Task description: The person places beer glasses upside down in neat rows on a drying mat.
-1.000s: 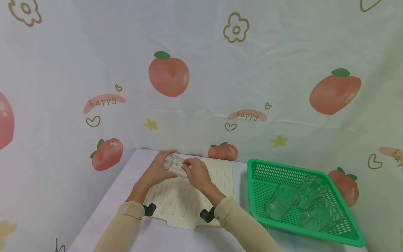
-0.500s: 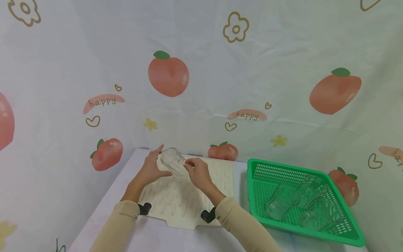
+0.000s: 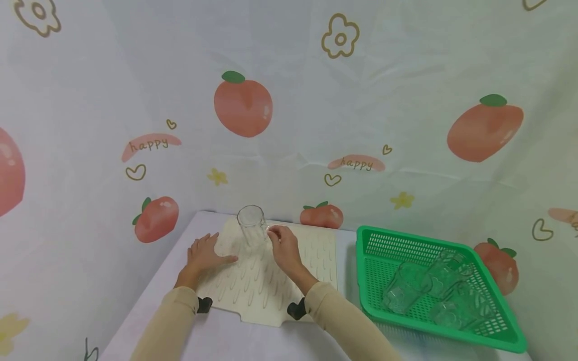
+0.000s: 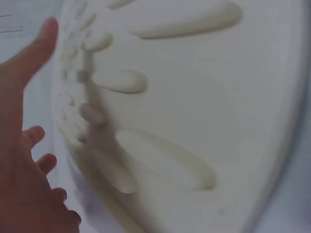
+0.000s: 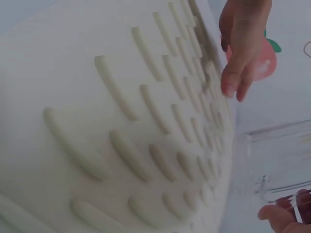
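A clear glass mug point(image 3: 253, 228) stands upright, mouth up, at the back of a cream ridged draining mat point(image 3: 253, 296). My right hand point(image 3: 284, 248) pinches its handle from the right side. In the right wrist view the mug point(image 5: 282, 155) and the pinching fingertips point(image 5: 274, 216) are partly cut off by the frame's edge. To the left of the mug, apart from it, is my left hand point(image 3: 205, 254), its fingers spread and holding nothing. The left wrist view has that hand point(image 4: 19, 126) beside the mat's ridges point(image 4: 165, 158).
A green perforated basket point(image 3: 370, 301) stands right of the mat, with several clear glass mugs point(image 3: 406, 288) lying in it. Behind the table hangs a pale cloth point(image 3: 289, 185) printed with fruit. Black wrist mounts point(image 3: 296, 308) sit at both sleeves.
The mug has turned from lying tilted between both hands to upright. My left hand has let go and moved left and down; the right keeps the handle.
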Demonstrator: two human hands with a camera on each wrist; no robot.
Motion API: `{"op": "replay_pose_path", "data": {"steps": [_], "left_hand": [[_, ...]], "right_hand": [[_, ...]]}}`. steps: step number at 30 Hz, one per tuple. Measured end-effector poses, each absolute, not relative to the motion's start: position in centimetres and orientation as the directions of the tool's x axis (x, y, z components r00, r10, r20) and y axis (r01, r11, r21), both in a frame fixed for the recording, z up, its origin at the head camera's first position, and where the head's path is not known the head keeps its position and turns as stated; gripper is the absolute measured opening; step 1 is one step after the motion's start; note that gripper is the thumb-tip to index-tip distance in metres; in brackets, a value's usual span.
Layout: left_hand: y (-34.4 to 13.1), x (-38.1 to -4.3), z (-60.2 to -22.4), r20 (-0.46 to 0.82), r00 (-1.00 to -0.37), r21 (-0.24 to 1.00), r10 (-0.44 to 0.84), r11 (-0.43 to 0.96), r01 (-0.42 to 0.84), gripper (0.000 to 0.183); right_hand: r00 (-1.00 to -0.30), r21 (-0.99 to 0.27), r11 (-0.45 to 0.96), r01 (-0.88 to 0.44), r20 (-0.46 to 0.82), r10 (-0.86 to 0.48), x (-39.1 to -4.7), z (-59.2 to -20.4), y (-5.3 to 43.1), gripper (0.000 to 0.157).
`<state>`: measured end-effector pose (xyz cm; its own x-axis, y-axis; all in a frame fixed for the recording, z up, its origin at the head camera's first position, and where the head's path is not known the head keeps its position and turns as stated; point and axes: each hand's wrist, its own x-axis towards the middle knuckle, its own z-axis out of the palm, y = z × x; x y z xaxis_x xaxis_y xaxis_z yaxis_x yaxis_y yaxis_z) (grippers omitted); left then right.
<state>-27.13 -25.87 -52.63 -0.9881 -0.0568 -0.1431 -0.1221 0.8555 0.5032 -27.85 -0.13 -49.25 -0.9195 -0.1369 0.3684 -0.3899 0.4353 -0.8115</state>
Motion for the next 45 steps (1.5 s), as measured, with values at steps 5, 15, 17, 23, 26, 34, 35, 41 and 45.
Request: {"op": "replay_pose_path", "data": {"steps": [5, 15, 17, 23, 26, 34, 35, 41, 45], "left_hand": [[-26.2, -26.9, -54.4, -0.187, -0.982, 0.495, -0.037, 0.86, -0.127, 0.129], [-26.0, -26.2, -54.8, -0.175, -0.984, 0.501, -0.026, 0.858, -0.112, 0.132], [-25.9, -26.0, -54.7, -0.175, -0.984, 0.501, -0.034, 0.857, -0.119, 0.131], [-25.6, -25.3, -54.6, -0.162, -0.986, 0.512, -0.046, 0.85, -0.124, 0.128], [-25.6, -25.2, -54.7, -0.156, -0.986, 0.512, -0.049, 0.85, -0.124, 0.127], [-25.2, -25.2, -54.2, -0.148, -0.987, 0.517, -0.058, 0.847, -0.127, 0.126], [-25.2, -25.2, -54.2, -0.147, -0.987, 0.512, -0.059, 0.85, -0.127, 0.126], [-25.0, -25.5, -54.3, -0.152, -0.986, 0.503, -0.063, 0.854, -0.132, 0.127], [-24.9, -25.6, -54.2, -0.14, -0.988, 0.524, -0.063, 0.842, -0.128, 0.129]], "right_hand": [[-0.921, -0.822, 0.419, -0.386, 0.367, -0.128, -28.0, -49.9, -0.9, 0.022], [-0.918, -0.835, 0.383, -0.396, 0.364, -0.157, -28.6, -50.7, -2.0, 0.026], [-0.92, -0.836, 0.385, -0.392, 0.356, -0.164, -28.8, -51.0, -2.2, 0.027], [-0.914, -0.826, 0.392, -0.405, 0.374, -0.156, -29.3, -51.7, -3.0, 0.025], [-0.919, -0.828, 0.398, -0.395, 0.365, -0.152, -29.5, -51.8, -3.5, 0.025], [-0.926, -0.822, 0.429, -0.375, 0.347, -0.146, -30.0, -52.1, -4.3, 0.027], [-0.926, -0.82, 0.431, -0.376, 0.349, -0.144, -30.1, -52.2, -4.4, 0.027], [-0.925, -0.822, 0.424, -0.38, 0.351, -0.147, -30.7, -52.5, -5.0, 0.027], [-0.924, -0.826, 0.416, -0.381, 0.348, -0.157, -30.9, -52.5, -5.4, 0.028]]}}
